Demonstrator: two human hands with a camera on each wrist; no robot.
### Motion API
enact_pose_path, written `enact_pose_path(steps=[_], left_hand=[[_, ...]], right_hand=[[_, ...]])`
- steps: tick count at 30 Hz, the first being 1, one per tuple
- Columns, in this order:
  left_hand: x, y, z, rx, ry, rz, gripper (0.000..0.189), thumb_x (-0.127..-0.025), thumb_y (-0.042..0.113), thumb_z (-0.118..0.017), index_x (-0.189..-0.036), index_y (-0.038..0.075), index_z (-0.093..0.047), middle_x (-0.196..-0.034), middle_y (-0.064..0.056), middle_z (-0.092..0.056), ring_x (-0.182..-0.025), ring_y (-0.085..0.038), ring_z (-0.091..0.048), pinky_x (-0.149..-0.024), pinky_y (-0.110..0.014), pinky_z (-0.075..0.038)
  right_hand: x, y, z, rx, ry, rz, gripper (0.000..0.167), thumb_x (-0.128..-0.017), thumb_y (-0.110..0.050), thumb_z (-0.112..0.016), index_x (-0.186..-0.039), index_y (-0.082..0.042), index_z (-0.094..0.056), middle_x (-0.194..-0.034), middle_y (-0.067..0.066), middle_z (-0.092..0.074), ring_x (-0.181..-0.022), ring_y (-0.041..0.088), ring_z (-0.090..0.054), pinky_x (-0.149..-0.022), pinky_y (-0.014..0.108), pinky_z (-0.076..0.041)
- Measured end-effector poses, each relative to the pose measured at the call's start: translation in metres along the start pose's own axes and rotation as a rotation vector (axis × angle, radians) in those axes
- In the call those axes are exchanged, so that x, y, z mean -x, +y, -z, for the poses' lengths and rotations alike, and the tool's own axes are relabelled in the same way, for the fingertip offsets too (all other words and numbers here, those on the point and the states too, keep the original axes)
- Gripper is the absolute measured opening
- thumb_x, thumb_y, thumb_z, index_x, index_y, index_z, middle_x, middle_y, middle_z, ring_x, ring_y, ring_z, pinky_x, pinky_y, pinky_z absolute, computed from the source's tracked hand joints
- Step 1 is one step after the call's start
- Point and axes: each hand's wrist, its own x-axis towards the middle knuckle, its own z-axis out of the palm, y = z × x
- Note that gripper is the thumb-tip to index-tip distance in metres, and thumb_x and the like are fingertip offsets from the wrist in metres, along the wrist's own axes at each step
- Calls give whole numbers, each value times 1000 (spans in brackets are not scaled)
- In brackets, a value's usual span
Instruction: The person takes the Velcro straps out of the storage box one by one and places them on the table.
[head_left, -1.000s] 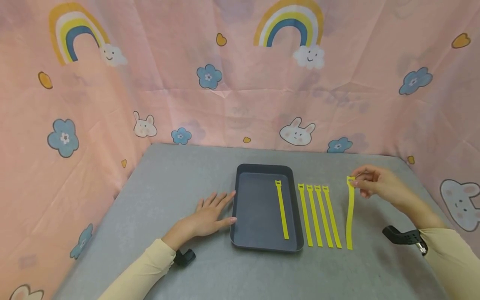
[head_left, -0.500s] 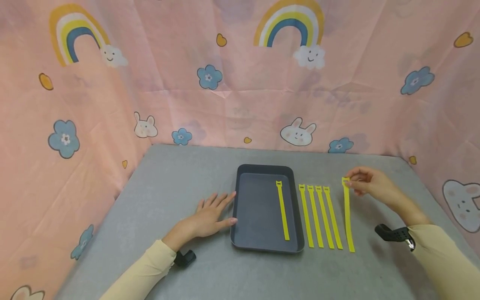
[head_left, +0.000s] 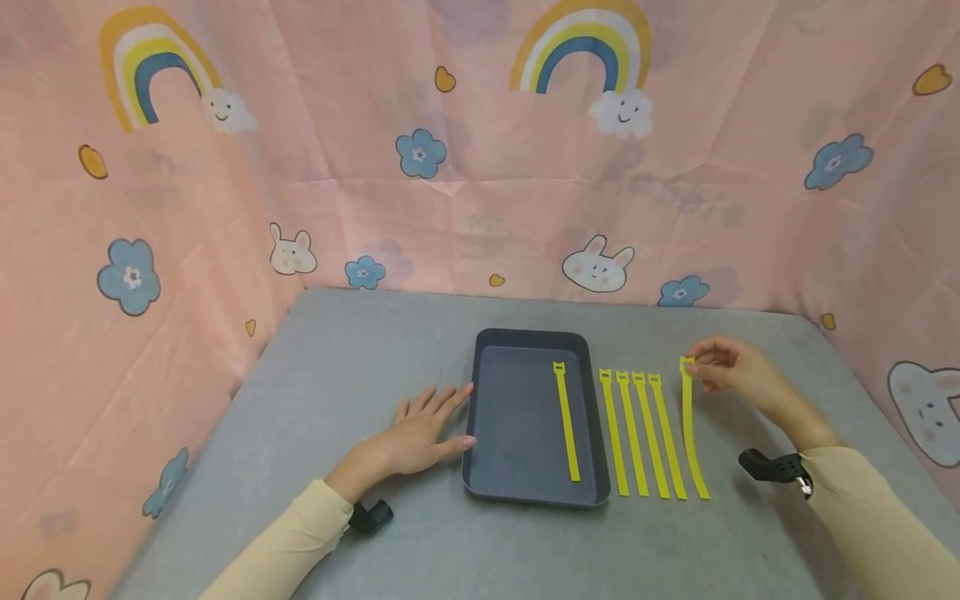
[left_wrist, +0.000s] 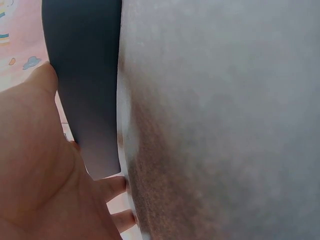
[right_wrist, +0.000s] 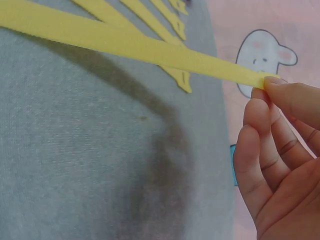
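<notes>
My right hand [head_left: 735, 375] pinches a yellow hook-and-loop cable tie [head_left: 687, 417] at its slotted head, between thumb and fingertips. In the right wrist view the held cable tie [right_wrist: 125, 42] slopes away from the fingers, its shadow on the table beneath. Several matching cable ties [head_left: 632, 433] lie side by side just left of it, heads toward the back. Another cable tie [head_left: 567, 425] lies inside the dark grey tray [head_left: 517, 497], near its right wall. With fingers spread, my left hand [head_left: 416, 433] rests at the tray's left wall, which the left wrist view shows close up.
A grey table [head_left: 375, 342] carries everything. Pink printed cloth [head_left: 480, 208] hangs along its back and both sides. Black wrist-camera mounts [head_left: 772, 467] sit at both wrists, over the sleeves' ends.
My right hand has moved left with the pinched cable tie, bringing it alongside the row; its lower end is now near the row's right end. My left hand and the tray have stayed put.
</notes>
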Motion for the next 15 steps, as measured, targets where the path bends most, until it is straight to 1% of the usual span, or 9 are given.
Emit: enact_pose_path(steps=[4,8,15], left_hand=[[0,0,0,2,-9,2,80,-96,66,-43,-159,40,0,-169,-7,-12,-156,-39,-3,-118,-69,-4],[-1,0,0,2,-2,-4,79,-97,66,-43,-159,39,-1,-168,-7,-12,-156,-40,-4,-118,-70,-4],[-1,0,0,-3,2,-2,79,-97,66,-42,-159,39,-1,-168,-7,-12,-156,-40,-3,-118,-70,-4]], right_hand=[[-2,3,-3,-3,-11,-5,39,-96,-28,-66,-122,0,-56,-92,0,-67,-70,14,-63,-66,30,-57],[-5,5,-6,1,-9,-6,40,-96,-27,-67,-122,1,-57,-90,-1,-67,-68,14,-63,-65,29,-56],[-7,5,-10,13,-34,-10,40,-96,-27,-66,-122,3,-57,-91,3,-67,-68,13,-62,-65,28,-55]])
